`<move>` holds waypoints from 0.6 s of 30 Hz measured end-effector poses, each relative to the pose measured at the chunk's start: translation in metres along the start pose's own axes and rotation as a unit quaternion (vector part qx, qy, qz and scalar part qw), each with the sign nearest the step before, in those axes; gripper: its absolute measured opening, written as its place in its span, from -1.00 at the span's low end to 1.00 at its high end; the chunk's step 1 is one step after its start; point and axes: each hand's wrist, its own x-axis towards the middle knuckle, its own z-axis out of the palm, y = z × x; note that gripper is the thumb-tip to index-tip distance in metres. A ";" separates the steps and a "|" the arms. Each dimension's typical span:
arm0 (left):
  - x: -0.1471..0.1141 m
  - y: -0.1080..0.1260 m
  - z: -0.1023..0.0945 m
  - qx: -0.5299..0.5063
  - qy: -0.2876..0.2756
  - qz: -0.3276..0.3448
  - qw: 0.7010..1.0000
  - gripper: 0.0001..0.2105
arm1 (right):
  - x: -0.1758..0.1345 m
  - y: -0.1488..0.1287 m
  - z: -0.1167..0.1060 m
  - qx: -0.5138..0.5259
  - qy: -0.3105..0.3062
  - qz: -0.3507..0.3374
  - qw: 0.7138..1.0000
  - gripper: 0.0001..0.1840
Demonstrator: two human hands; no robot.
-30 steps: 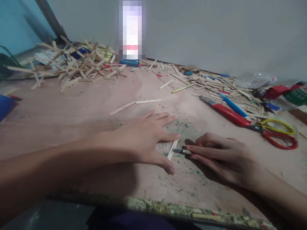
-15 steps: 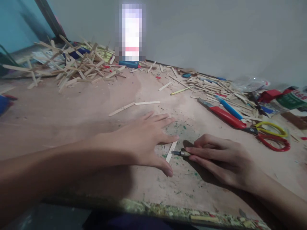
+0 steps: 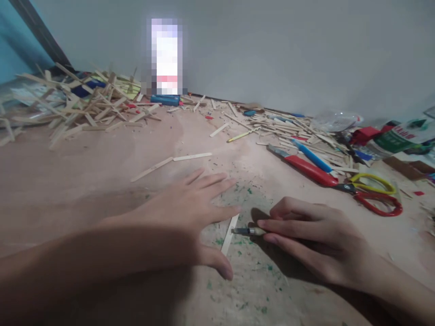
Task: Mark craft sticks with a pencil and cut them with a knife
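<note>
A pale wooden craft stick (image 3: 228,239) lies slantwise on the table. My left hand (image 3: 190,206) rests flat around it, fingers spread; the index fingertip touches its far end and the thumb is beside its near end. Pinched in the fingers of my right hand (image 3: 312,233) is a small craft knife (image 3: 249,231) with a metal collar and a light handle, most of which is hidden. The blade tip meets the stick's right edge near the middle. Beyond my left hand, two more sticks (image 3: 192,156) lie nearly end to end.
Scissors (image 3: 345,186) with red and yellow handles lie right, beside a blue-handled tool (image 3: 312,156). Loose sticks (image 3: 288,124) cover the back right, near a green-labelled bottle (image 3: 399,138). A tangled stick pile (image 3: 91,106) stands back left. A yellow pencil-like rod (image 3: 243,134) lies mid-table.
The view has shifted, so the scene sits further left and lower. Both hands keep nearly the same pose, and the knife tip is still at the stick.
</note>
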 end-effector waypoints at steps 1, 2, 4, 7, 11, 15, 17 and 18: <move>0.000 -0.001 0.001 0.005 0.009 0.006 1.000 -0.07 | 0.000 0.000 0.000 -0.002 -0.004 0.000 1.000 -0.79; -0.001 -0.002 0.002 0.010 0.019 0.013 1.000 -0.07 | 0.001 0.000 0.001 -0.007 -0.008 -0.001 1.000 -0.80; -0.001 -0.003 0.003 0.019 0.039 0.031 0.999 -0.05 | 0.001 0.000 0.002 -0.022 -0.015 0.000 1.000 -0.79; -0.003 -0.002 0.003 0.026 0.072 0.061 0.995 -0.08 | 0.000 0.000 0.002 -0.039 -0.012 0.001 0.999 -0.80; -0.004 0.000 0.003 0.048 0.102 0.089 0.990 -0.11 | 0.003 -0.001 -0.004 -0.046 -0.017 0.006 0.999 -0.78; -0.005 0.001 0.002 0.071 0.130 0.100 0.984 -0.12 | 0.007 -0.002 -0.010 -0.005 -0.014 0.029 0.999 -0.73; -0.006 0.000 0.001 0.070 0.144 0.101 0.982 -0.18 | 0.006 0.000 -0.013 0.018 0.021 0.059 0.998 -0.73; -0.006 -0.001 0.000 0.070 0.151 0.100 0.981 -0.21 | 0.004 0.000 -0.014 0.027 0.048 0.079 0.995 -0.77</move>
